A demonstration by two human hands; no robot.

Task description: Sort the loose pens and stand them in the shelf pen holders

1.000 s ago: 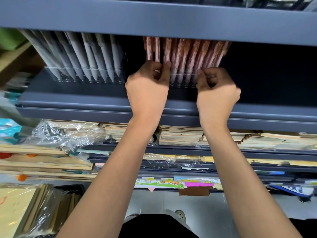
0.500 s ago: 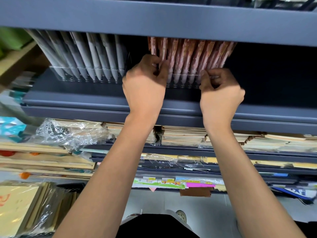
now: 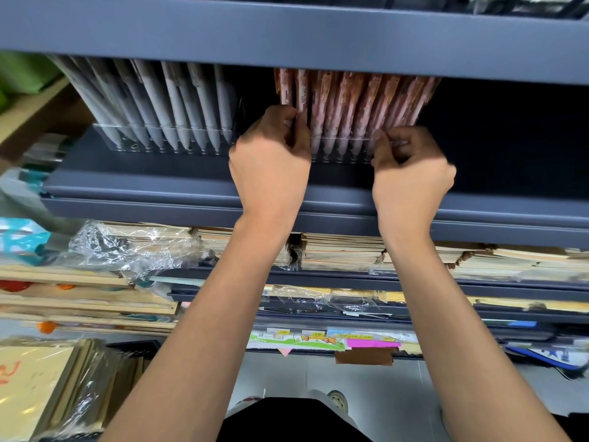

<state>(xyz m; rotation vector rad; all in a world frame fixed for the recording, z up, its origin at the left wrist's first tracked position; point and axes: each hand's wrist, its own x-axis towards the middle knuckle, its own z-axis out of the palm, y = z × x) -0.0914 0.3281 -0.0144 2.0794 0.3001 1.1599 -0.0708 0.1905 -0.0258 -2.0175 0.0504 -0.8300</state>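
Note:
Several pink patterned pens stand in a clear pen holder on the dark blue shelf. My left hand is at the holder's left end, its fingers and thumb pinching one pink pen there. At the right end my right hand has curled fingers against the holder's corner and the last pens; what it grips is hidden. To the left, several grey pens stand in a second clear holder.
An upper shelf board hangs low over the pen tops. The shelves below hold stacks of notebooks and crumpled plastic wrap. Wrapped paper packs stand at the lower left. To the right of the pink pens is dark shelf space.
Both hands stay at the ends of the pink pen row. My left thumb and fingers have shifted slightly on the leftmost pens. The camera has drifted a little.

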